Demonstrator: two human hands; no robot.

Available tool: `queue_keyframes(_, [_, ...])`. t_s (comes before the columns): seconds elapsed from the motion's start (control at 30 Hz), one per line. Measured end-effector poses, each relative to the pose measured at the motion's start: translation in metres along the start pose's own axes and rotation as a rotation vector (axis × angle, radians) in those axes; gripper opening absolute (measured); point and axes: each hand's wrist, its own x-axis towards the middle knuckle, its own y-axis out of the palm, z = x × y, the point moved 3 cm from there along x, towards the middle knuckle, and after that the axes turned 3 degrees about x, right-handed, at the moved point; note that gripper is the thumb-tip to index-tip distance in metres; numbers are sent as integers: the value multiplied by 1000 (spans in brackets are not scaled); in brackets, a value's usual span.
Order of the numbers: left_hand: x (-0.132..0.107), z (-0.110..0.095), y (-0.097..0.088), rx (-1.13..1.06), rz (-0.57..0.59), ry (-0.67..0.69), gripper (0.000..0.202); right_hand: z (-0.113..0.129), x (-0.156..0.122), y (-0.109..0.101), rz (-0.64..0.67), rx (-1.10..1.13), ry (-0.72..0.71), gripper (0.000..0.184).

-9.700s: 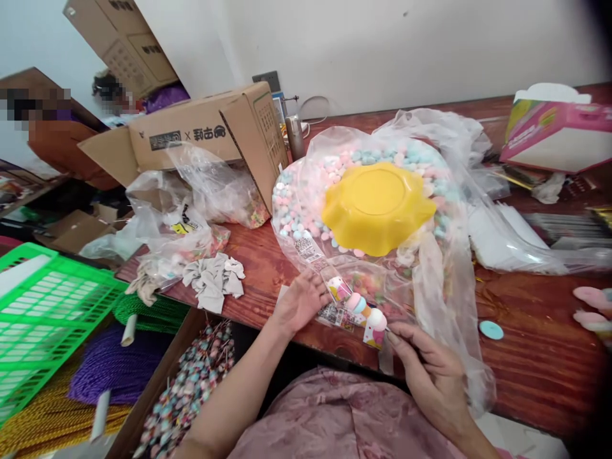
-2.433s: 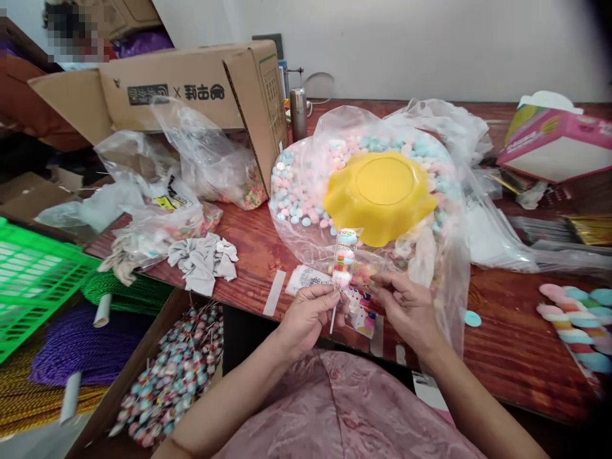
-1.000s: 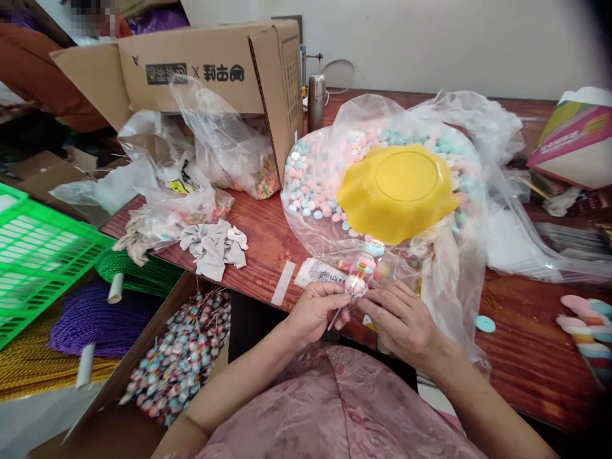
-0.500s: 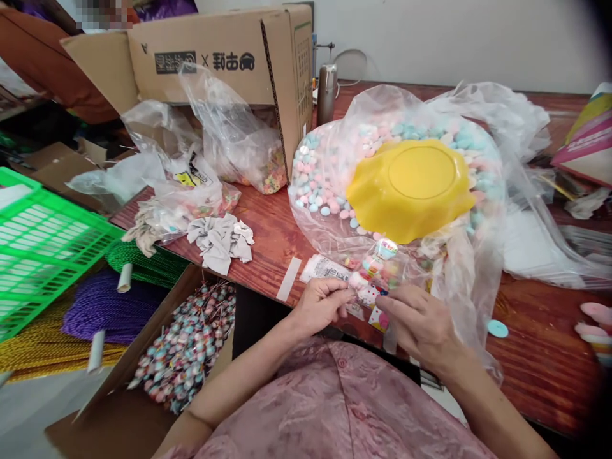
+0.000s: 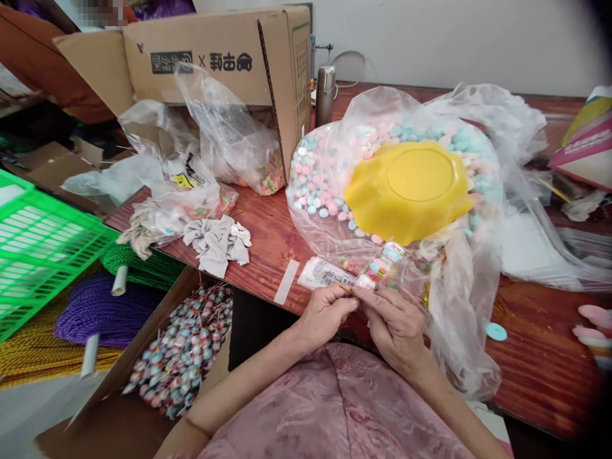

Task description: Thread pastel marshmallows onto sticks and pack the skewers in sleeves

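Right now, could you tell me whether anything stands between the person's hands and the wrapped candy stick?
Nothing visible does. The left hand and the right hand both pinch the lower end of the wrapped candy stick at the edge of the table. The clear bag of candies lies just beyond it, not between.

1. Yellow bowl [image 5: 408,191] is flipped upside down over a big clear bag of pink and blue candies [image 5: 313,185] on the wooden table [image 5: 268,245].
2. Cardboard box [image 5: 210,64] is tipped on its side behind, with a metal flask [image 5: 325,95] just beside it.
3. Pile of grey bows [image 5: 217,239] sits near the table edge.
4. Down on the left there's a green crate [image 5: 43,248], a roll of purple cord [image 5: 95,309] and a box of lollipops [image 5: 184,347].
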Motion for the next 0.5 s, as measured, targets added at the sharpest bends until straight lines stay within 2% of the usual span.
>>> queue_keyframes(0.1, [0,2,-1,46,-8,59,23,-1,-2,1,-13,26,22,40])
queue_keyframes(0.27, [5,4,-3,194,-29,240,28,-3,-7,6,2,19,32,39])
queue_keyframes(0.37, [5,4,-6,284,-50,295,29,0,-17,6,-88,11,47,34])
queue_keyframes(0.43, [4,0,-6,343,-67,327,30,-1,-26,5,-202,93,182,20])
queue_keyframes(0.5, [2,-5,-4,409,-66,379,31,-6,-32,8,-245,311,446,6])
